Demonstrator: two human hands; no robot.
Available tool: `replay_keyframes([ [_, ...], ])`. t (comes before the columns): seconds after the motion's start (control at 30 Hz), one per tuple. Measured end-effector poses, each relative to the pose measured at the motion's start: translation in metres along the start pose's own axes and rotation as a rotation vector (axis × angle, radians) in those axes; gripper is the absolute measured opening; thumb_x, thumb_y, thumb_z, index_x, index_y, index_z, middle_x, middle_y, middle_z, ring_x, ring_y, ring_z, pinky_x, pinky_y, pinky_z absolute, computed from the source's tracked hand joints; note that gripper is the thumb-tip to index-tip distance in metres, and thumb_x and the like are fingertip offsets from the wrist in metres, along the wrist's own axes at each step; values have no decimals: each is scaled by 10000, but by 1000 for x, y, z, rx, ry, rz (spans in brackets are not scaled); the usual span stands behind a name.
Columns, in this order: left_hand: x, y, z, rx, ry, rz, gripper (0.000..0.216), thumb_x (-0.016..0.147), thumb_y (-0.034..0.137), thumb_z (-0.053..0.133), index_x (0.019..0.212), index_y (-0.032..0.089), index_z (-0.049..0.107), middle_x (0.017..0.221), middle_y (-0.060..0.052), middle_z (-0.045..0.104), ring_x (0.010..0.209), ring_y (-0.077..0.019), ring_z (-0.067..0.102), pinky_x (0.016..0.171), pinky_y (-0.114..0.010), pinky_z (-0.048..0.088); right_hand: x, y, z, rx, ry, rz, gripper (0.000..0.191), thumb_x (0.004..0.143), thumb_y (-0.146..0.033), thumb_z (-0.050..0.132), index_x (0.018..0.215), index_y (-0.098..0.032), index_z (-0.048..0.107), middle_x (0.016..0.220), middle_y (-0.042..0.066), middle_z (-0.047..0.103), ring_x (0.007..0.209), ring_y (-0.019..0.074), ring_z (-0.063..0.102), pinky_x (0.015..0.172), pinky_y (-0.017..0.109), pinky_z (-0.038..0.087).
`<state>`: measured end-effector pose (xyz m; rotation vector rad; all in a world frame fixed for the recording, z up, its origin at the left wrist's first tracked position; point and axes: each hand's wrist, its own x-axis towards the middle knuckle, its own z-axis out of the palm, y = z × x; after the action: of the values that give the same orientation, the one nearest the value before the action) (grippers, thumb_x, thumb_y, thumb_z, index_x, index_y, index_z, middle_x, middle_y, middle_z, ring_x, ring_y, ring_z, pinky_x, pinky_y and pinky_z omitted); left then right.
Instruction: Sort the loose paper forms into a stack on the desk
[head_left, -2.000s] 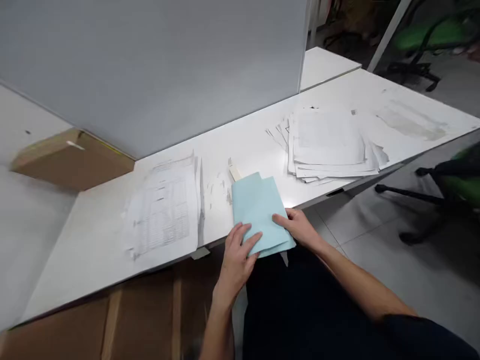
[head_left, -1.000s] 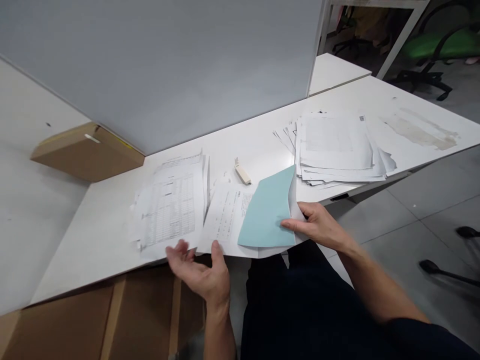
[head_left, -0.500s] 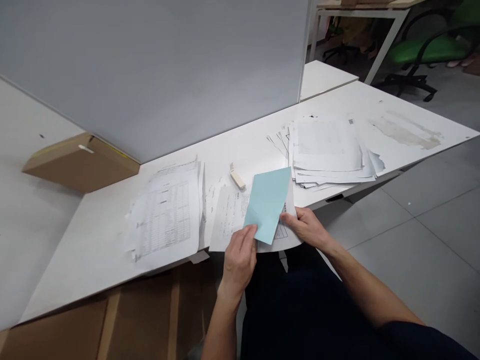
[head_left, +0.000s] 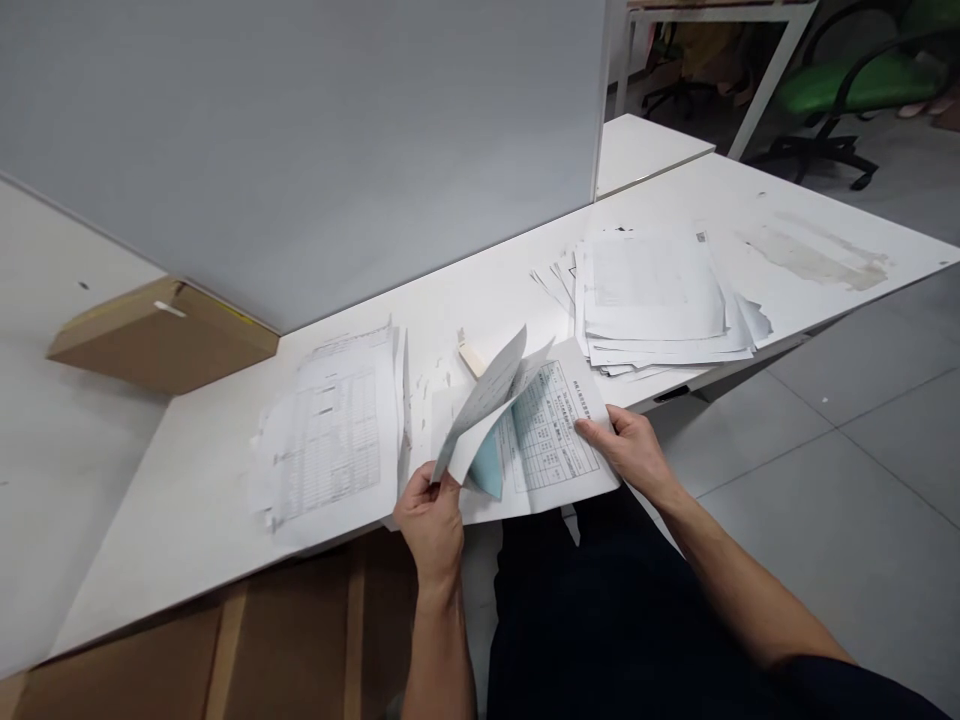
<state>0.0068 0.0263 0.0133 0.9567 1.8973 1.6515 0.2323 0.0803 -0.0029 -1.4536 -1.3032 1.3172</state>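
Note:
At the desk's front edge, my left hand [head_left: 431, 515] pinches the lower left corner of some raised sheets [head_left: 480, 405], which curl upward. A light blue sheet [head_left: 487, 468] shows partly beneath them, the rest of it hidden. To the right lies a page printed with a table [head_left: 559, 430], open to view. My right hand [head_left: 630, 455] grips that page's right edge, thumb on top and fingers underneath. Just behind the raised sheets is a small beige stick-like object [head_left: 471, 360], partly covered by the paper.
A pile of printed papers [head_left: 337, 430] lies on the left of the white desk [head_left: 187, 500]. Another loose stack [head_left: 652, 290] is at the right. A cardboard box [head_left: 165, 330] rests in the back left corner, against a grey partition [head_left: 337, 150]. A green chair [head_left: 862, 85] stands beyond.
The blue sheet lay on top and now sits under sheets turned up by my left hand, which moved left. The printed table page has come into view. My right hand stays at the right edge.

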Motion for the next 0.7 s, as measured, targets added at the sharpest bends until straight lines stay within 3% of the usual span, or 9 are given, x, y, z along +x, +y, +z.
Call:
replay_keyframes([
  [0.1, -7, 9, 3, 4, -37, 49, 188, 663, 342, 688, 616, 177, 610, 518, 47, 463, 526, -91, 427, 511, -210, 365, 1, -6, 2, -150, 134, -141, 539, 759, -448, 598, 1231, -211, 494, 951, 78, 665, 865, 248, 605, 678, 348, 476],
  [0.17, -11, 14, 5, 33, -79, 108, 169, 681, 308, 682, 609, 179, 598, 534, 48, 484, 530, -87, 438, 517, -206, 369, 1, -11, 3, -202, 146, -249, 551, 796, -425, 562, 1299, -236, 438, 1068, 84, 632, 974, 247, 571, 753, 347, 456],
  [0.23, -16, 15, 7, 65, -133, 186, 147, 713, 274, 657, 621, 180, 591, 574, 37, 523, 558, -95, 474, 539, -211, 394, 2, -16, 3, -214, 67, -285, 377, 842, -443, 487, 1132, -227, 593, 1034, 76, 635, 959, 234, 569, 766, 333, 439],
  [0.3, -22, 13, 11, 97, -191, 283, 101, 733, 239, 632, 655, 184, 598, 628, 17, 568, 604, -114, 520, 567, -227, 426, 3, -22, 4, -182, -60, -229, 409, 882, -484, 382, 883, -204, 680, 920, 62, 647, 878, 213, 580, 752, 323, 429],
  [0.37, -28, 8, 13, 135, -258, 396, 45, 732, 205, 623, 689, 193, 620, 668, -2, 606, 643, -133, 557, 592, -247, 454, 5, -27, 4, -128, -177, -145, 484, 886, -510, 341, 745, -182, 668, 811, 48, 640, 794, 193, 576, 699, 302, 425],
  [0.47, -33, 1, 9, 159, -333, 462, 39, 723, 173, 624, 727, 200, 652, 708, -12, 642, 684, -147, 592, 624, -262, 478, 9, -30, 1, -57, -278, -38, 382, 810, -506, 493, 693, -167, 626, 695, 20, 607, 672, 162, 550, 582, 256, 400],
  [0.57, -27, -4, -7, 117, -160, 267, 42, 726, 207, 637, 743, 179, 663, 701, -2, 634, 652, -131, 585, 592, -237, 476, 16, -21, -8, 81, -277, 130, 302, 727, -474, 606, 700, -173, 604, 642, -5, 584, 570, 128, 515, 505, 233, 371],
  [0.63, -20, -8, -20, -6, 3, 61, 143, 721, 262, 655, 832, 173, 663, 752, -3, 640, 624, -117, 574, 554, -227, 476, 21, -11, -15, 230, -237, 206, 283, 701, -456, 635, 688, -182, 568, 618, -23, 569, 526, 110, 491, 485, 225, 366],
  [0.7, -14, -15, -29, -153, 63, -112, 295, 703, 299, 678, 967, 176, 634, 807, -10, 648, 597, -105, 571, 525, -226, 483, 25, -2, -20, 347, -189, 234, 277, 690, -439, 650, 675, -190, 529, 595, -38, 555, 503, 101, 479, 478, 222, 373],
])
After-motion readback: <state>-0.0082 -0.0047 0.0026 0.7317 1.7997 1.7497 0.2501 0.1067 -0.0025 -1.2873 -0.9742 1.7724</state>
